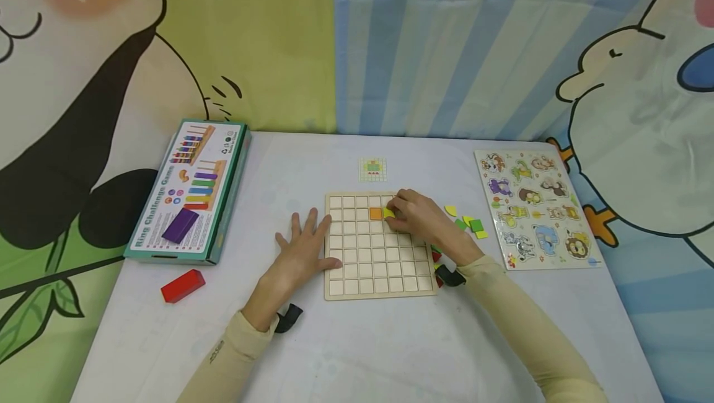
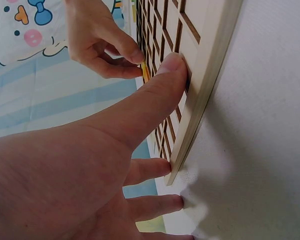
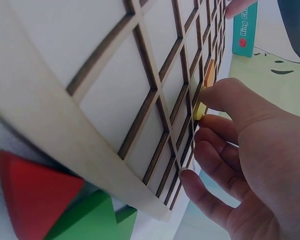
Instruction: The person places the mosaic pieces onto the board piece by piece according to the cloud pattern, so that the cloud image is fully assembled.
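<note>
A wooden grid board [image 1: 365, 271] lies flat on the white table. My left hand [image 1: 301, 248] is spread at its left edge, the thumb [image 2: 162, 82] resting on the grid. An orange square tile [image 1: 376, 213] sits in an upper cell. Just right of it, my right hand [image 1: 421, 218] pinches a yellow tile [image 3: 200, 104] between thumb and index finger at the grid's surface. Fingers partly cover that tile, so its full outline is hidden. Beside the board's right edge lie a red piece [image 3: 32, 192] and a green piece [image 3: 90, 217], partly under my right wrist in the head view.
Behind the board lies a small pattern card [image 1: 372, 169]. Loose green tiles [image 1: 476, 225] and yellow ones lie to the right, before an animal puzzle board [image 1: 527, 211]. At left are a game box [image 1: 158, 223] with a purple block [image 1: 180, 225] on it and a red block [image 1: 183, 286].
</note>
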The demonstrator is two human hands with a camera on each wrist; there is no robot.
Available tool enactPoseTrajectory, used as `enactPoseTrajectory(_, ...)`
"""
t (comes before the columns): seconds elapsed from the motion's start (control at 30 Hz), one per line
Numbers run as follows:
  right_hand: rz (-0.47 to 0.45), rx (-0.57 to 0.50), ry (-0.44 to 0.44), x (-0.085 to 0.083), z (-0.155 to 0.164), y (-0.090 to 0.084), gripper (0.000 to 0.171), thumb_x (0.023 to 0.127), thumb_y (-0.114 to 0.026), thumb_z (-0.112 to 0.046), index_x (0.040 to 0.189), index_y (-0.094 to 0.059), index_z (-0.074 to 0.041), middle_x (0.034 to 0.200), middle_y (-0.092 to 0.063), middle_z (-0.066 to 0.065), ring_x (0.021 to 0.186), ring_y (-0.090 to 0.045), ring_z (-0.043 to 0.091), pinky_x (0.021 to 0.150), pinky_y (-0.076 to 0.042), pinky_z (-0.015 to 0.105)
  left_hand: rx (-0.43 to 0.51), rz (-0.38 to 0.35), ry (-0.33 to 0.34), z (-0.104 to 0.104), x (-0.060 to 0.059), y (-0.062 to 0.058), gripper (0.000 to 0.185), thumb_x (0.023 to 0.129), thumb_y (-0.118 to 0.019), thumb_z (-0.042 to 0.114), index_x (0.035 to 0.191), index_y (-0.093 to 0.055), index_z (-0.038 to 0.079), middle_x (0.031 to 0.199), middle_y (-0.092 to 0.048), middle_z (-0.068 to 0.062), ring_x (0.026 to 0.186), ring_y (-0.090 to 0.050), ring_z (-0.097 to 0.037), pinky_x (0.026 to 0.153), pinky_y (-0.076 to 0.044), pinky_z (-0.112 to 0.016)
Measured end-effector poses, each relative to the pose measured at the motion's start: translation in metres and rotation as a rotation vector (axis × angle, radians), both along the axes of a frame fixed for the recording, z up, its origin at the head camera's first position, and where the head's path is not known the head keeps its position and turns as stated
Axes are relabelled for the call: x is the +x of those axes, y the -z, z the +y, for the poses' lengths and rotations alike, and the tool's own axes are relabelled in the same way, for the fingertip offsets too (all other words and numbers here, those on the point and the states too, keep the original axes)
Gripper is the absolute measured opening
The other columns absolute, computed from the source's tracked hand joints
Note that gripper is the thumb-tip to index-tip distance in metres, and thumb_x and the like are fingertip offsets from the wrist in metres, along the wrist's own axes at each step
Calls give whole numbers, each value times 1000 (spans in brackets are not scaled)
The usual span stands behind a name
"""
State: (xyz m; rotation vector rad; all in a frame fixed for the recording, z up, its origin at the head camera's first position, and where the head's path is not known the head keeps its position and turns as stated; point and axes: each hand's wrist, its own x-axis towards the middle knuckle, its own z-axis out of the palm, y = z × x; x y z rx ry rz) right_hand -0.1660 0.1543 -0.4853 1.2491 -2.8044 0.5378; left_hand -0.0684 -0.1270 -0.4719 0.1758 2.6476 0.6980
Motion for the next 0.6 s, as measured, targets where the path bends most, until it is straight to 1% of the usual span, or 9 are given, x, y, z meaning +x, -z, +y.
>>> enactPoseTrajectory(0.17, -10, -5, 12, 2, 0, 1, 21, 92, -76, -20, 105, -76, -3, 96, -67, 7, 84, -62, 19, 72, -55, 31, 7, -5, 1, 0, 0, 1, 105, 81, -82, 43, 162, -23, 8, 168, -5, -27, 150, 6, -59, 101, -8, -89)
enactPoseTrajectory(0.27, -11, -2, 16, 3, 1, 0, 22, 92, -77, -21, 105, -76, -4, 96, -67, 7, 84, -62, 19, 72, -55, 32, 8, -23, 0, -1, 0, 1, 106, 82, -81, 43, 162, -21, 9, 169, -3, -26, 150, 8, -58, 102, -6, -88)
enactPoseTrajectory(0.4, -3, -3, 18, 3, 1, 0, 24, 91, -77, -22, 105, -75, -3, 97, -68, 7, 85, -63, 19, 74, -56, 33, 3, -30, 1, -1, 0, 0, 105, 83, -81, 44, 163, -20, 10, 169, -3, -25, 150, 9, -58, 103, -6, -88)
enactPoseTrajectory(0.53, -8, -10, 46, 4, 7, -3, 24, 91, -77, -22, 106, -75, -3, 100, -69, 8, 87, -64, 20, 75, -56, 34, -3, -16, 7, -1, 0, -2, 105, 83, -81, 43, 162, -21, 9, 169, -3, -26, 150, 7, -59, 102, -8, -89)
enactPoseTrajectory(0.6, -22, -11, 76, 4, 14, -5, 24, 91, -77, -23, 106, -75, -4, 102, -69, 9, 87, -63, 20, 75, -56, 35, -7, -12, 7, -1, 0, -2, 105, 83, -81, 44, 162, -21, 9, 169, -3, -26, 150, 7, -58, 102, -8, -88)
